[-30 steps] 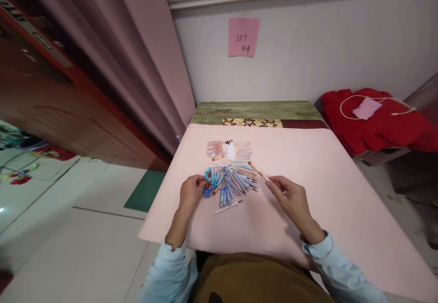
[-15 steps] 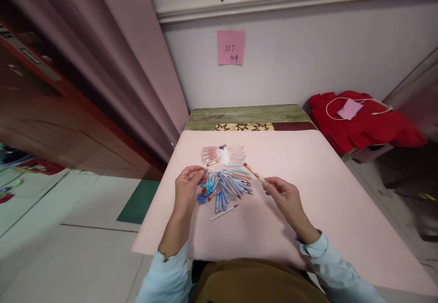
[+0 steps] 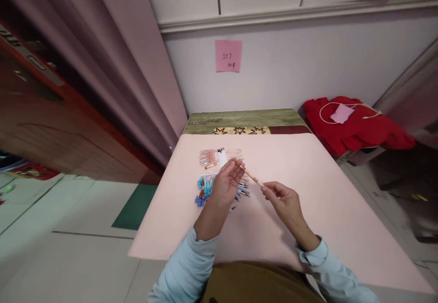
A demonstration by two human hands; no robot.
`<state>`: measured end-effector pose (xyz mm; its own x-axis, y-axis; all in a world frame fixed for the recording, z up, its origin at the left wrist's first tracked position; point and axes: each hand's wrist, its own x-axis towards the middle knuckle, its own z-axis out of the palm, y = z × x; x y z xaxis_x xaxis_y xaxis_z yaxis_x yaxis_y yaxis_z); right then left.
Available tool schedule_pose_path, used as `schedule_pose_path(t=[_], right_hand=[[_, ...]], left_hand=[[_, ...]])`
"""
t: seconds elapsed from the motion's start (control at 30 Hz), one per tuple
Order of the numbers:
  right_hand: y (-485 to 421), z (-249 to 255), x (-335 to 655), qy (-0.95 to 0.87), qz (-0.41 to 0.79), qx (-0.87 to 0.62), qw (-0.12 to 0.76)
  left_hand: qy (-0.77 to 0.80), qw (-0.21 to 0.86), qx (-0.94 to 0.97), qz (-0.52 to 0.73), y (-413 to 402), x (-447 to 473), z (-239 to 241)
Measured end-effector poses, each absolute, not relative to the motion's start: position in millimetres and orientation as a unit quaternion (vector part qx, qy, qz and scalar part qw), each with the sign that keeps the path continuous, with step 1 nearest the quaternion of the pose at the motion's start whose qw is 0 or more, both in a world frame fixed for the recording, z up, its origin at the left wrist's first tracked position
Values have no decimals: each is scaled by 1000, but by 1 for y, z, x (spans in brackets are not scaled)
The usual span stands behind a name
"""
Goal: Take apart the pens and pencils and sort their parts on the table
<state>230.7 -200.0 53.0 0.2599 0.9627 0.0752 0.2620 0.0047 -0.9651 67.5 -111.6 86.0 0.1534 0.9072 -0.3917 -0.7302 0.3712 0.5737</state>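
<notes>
A slim pen [image 3: 252,176], cream and orange-brown with a pattern, slants between my two hands above the table. My right hand [image 3: 284,202] pinches its near, lower end between thumb and fingers. At its upper brown end my left hand [image 3: 226,183] closes thumb and fingertips around the tip; any small part there is hidden. Behind and beneath the left hand lies a pile of pen parts, partly covered: light-blue barrels [image 3: 208,185], small dark-blue pieces [image 3: 199,201] and black-tipped refills [image 3: 244,190]. Farther back are patterned clear barrels [image 3: 207,158] and white refills [image 3: 222,156] with black tips.
Pale pink paper [image 3: 287,157] covers the table, whose green wood-patterned top [image 3: 239,117] shows at the back. A pink note [image 3: 228,55] is on the wall. Red cloth [image 3: 359,132] with a white cable sits at right, a wooden door [image 3: 68,129] at left.
My left hand has moved right from beside the pile to the brown end of the pen, now covering part of the pile. The right hand stays nearly in place, still holding the pen.
</notes>
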Motion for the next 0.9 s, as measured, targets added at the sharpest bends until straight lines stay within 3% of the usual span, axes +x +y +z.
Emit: schedule_pose_path(t=[0.9], right_hand=[[-201,56,232,-486,371,-611,503]], left_hand=[[376,684,231,581,-123,74,81]])
